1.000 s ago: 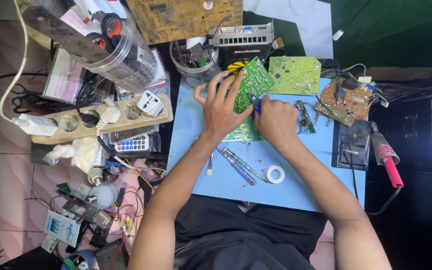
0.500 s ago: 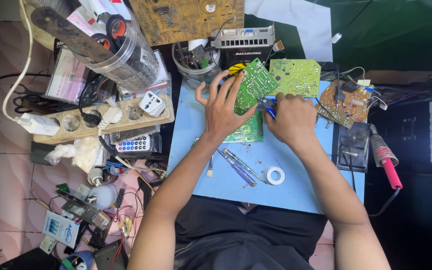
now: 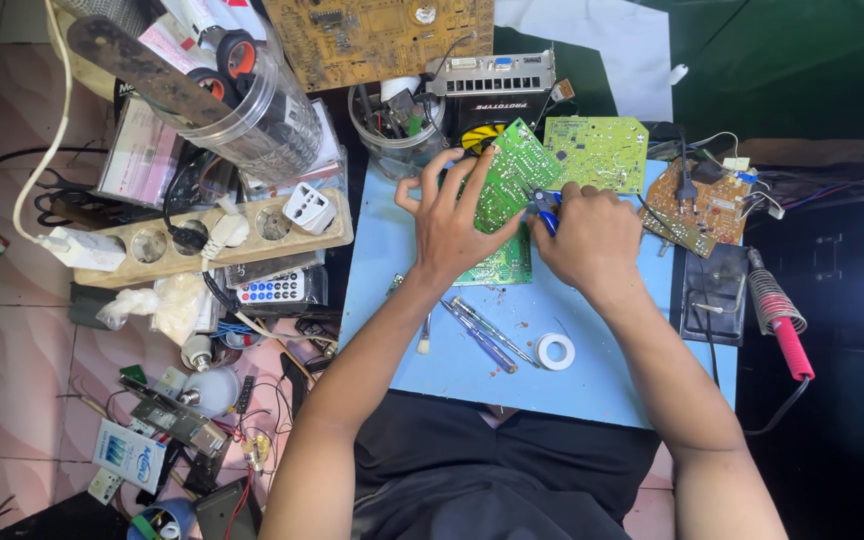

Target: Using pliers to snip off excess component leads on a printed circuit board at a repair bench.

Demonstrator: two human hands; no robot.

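Clear plastic jar (image 3: 252, 110) at upper left, tilted, holds tools with black and orange handles; round clear tub (image 3: 397, 135) behind the mat holds small tools and wire bits; left hand (image 3: 457, 215) grips a green circuit board (image 3: 512, 180), tilted, above the blue mat (image 3: 472, 370); right hand (image 3: 587, 235) closed around blue-handled pliers (image 3: 549, 207) at the board's edge; tape roll (image 3: 555, 351) and soldering iron (image 3: 782, 320) nearby; pink tiled floor (image 3: 12, 360) littered with parts.
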